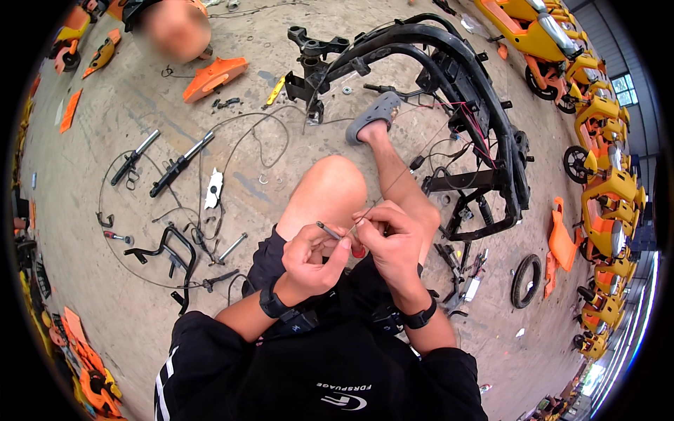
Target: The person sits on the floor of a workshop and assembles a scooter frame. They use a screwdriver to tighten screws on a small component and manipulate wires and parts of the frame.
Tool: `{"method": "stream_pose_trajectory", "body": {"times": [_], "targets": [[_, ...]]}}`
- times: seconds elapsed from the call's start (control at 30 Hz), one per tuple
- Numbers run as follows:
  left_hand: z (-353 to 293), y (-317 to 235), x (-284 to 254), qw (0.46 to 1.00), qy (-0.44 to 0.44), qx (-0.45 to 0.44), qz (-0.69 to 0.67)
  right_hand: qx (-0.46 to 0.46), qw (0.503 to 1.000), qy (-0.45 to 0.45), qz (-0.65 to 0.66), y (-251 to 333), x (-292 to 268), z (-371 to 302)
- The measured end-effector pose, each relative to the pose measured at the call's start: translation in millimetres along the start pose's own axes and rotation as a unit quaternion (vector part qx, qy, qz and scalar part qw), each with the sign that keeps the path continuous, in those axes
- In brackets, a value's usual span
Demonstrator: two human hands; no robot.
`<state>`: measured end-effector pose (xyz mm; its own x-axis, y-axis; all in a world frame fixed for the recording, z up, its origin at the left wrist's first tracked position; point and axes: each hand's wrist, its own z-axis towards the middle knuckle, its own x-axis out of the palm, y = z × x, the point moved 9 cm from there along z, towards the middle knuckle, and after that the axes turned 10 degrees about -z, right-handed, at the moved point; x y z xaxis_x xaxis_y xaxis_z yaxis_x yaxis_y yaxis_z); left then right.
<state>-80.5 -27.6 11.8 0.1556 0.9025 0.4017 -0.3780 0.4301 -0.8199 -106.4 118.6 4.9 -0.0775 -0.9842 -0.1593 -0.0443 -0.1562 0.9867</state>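
Both hands meet above my lap, in front of my bent knee. My left hand [316,256] is closed around a short dark rod [328,230], its tip pointing up and left. Beside it, my right hand [390,240] pinches a thin cable [382,195] that runs up and right toward a black connector [417,163]. The fingertips of both hands almost touch, and the cable crosses between them. A small red piece [359,251] shows below the fingers; whether it belongs to the rod I cannot tell.
A black scooter frame [484,91] stands ahead on the right. Two fork tubes [181,165], a black handlebar [188,259] and long cables lie on the left floor. A tire [526,281] and orange panels [560,235] lie right, near parked yellow scooters [607,179]. Another person [172,31] is far left.
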Motion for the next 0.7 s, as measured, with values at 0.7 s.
{"method": "stream_pose_trajectory", "body": {"times": [0.7], "targets": [[1.6, 11.9, -4.2, 0.993, -0.034, -0.065, -0.089, 0.119, 0.943, 0.092, 0.297, -25.3, 23.2, -2.8]]}}
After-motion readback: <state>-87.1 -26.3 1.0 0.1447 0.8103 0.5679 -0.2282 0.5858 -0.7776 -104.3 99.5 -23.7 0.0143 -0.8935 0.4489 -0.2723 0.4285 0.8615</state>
